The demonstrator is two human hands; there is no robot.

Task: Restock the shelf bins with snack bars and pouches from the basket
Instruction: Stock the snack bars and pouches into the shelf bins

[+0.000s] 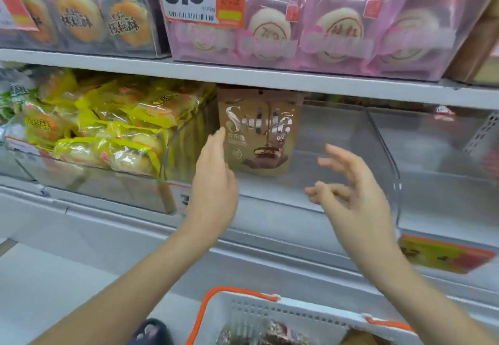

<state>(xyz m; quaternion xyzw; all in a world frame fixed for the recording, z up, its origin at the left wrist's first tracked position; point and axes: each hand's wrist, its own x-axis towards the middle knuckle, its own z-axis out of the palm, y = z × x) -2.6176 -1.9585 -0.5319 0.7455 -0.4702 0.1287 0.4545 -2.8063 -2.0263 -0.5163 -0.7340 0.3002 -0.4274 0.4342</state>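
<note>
We've got the pouch (pixel 259 131) upright in the clear bin (pixel 383 139), left hand (pixel 213 182) flat against its left edge, right hand (pixel 351 190) spread empty just right; looks light, crinkly, so pinch edges.

Two bare forearms are seen, no sleeves reaching into view. The left hand (pixel 213 180) and the right hand (pixel 353 196) are ungloved; no rings, watch or bands are visible on fingers or wrists. Slender fingers with short, unpainted nails are noted.
</note>
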